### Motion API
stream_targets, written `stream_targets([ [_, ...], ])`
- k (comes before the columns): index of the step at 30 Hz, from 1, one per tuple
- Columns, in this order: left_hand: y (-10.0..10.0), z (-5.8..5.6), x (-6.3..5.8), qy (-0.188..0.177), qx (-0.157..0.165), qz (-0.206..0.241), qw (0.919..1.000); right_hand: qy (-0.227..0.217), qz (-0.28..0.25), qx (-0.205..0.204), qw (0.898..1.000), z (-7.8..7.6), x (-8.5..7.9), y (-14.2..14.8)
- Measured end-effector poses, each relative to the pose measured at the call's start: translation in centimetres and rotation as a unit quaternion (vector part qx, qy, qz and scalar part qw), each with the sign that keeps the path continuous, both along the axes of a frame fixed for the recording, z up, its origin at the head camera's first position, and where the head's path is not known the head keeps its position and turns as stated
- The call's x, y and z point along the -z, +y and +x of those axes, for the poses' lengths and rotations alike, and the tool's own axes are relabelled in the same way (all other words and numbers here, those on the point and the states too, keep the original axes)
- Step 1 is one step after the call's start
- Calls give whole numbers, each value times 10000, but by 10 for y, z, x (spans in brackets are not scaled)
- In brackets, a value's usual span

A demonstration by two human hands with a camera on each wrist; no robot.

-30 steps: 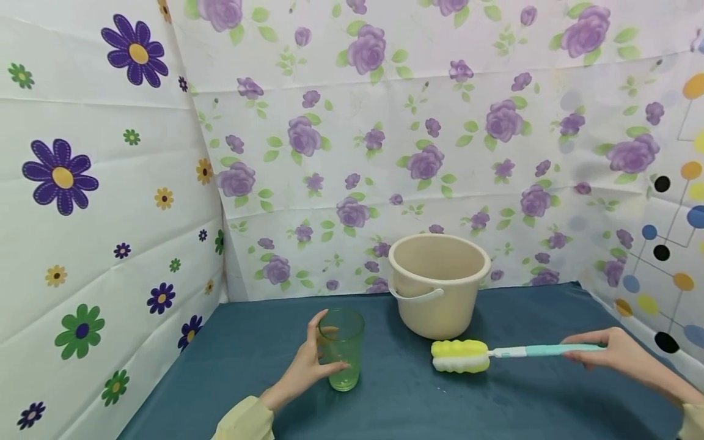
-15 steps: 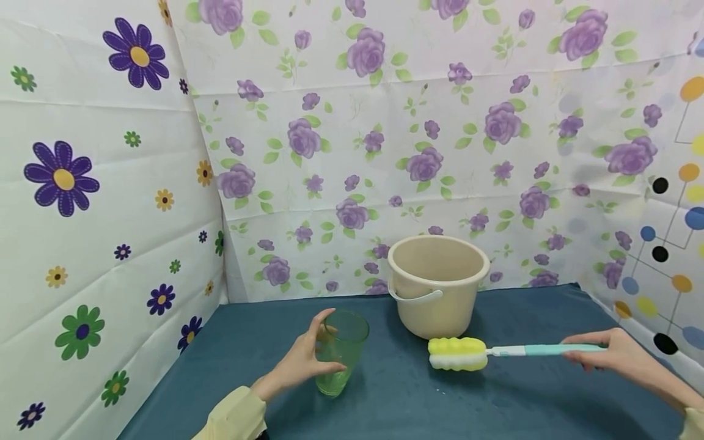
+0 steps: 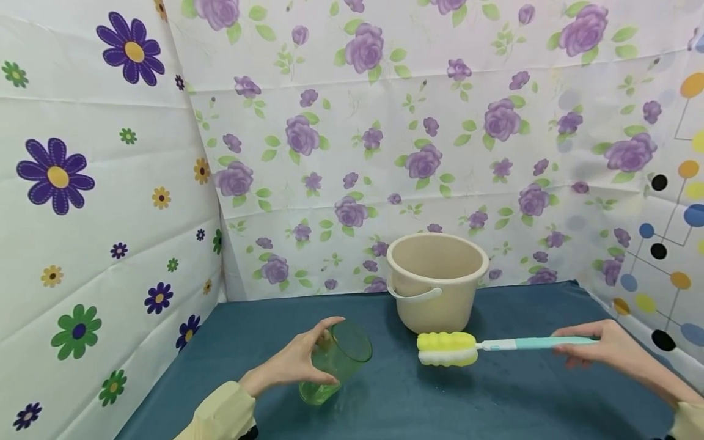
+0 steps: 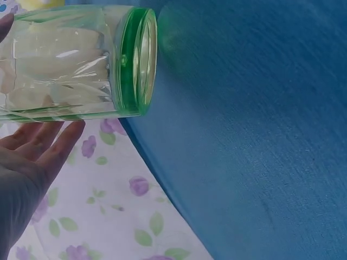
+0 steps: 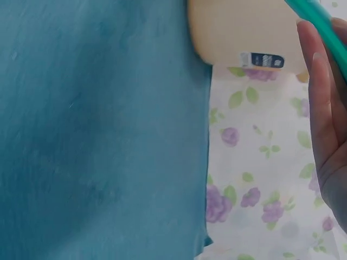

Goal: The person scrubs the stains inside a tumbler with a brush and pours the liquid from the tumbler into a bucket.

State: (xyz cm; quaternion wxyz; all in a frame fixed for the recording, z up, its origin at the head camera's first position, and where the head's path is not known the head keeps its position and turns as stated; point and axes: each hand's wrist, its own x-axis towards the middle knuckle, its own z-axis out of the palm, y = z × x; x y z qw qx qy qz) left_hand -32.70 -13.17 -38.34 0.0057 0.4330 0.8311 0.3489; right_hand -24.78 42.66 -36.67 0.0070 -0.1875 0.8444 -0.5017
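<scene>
A green see-through drinking glass (image 3: 335, 360) leans to the right in my left hand (image 3: 294, 363), its mouth turned toward the brush. Thumb and fingers grip it on either side; the left wrist view shows its thick green base (image 4: 133, 62) above the table. My right hand (image 3: 602, 348) holds the turquoise handle of a bottle brush (image 3: 550, 343), level over the table. The brush's yellow and white sponge head (image 3: 447, 349) points left, toward the glass, with a gap between them. In the right wrist view only part of the turquoise handle (image 5: 320, 21) shows, along the fingers.
A cream bucket (image 3: 437, 293) with a white handle stands at the back, just behind the sponge head. Dark blue cloth (image 3: 418, 403) covers the table. Flowered sheets (image 3: 330, 256) hang behind and at the left; a dotted one (image 3: 668, 269) hangs at the right.
My left hand has tilted the glass from nearly upright to leaning, its mouth to the right and its base to the left. The brush has shifted slightly left and up.
</scene>
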Motion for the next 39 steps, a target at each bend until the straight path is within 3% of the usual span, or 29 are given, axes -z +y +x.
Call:
stream_targets([
  [12, 2, 2, 3, -135, 106, 8, 9999, 632, 14, -294, 9976, -9, -11, -25],
  [16, 3, 3, 3, -183, 84, 42, 9998, 729, 110, -252, 9970, -11, -16, -34],
  [23, 6, 2, 4, -232, 57, -8, 9997, 965, -44, -524, 9939, -12, -30, -46],
  [39, 14, 7, -2, -326, 293, -77, 9990, 1195, 99, -658, 9906, -12, -50, -61],
])
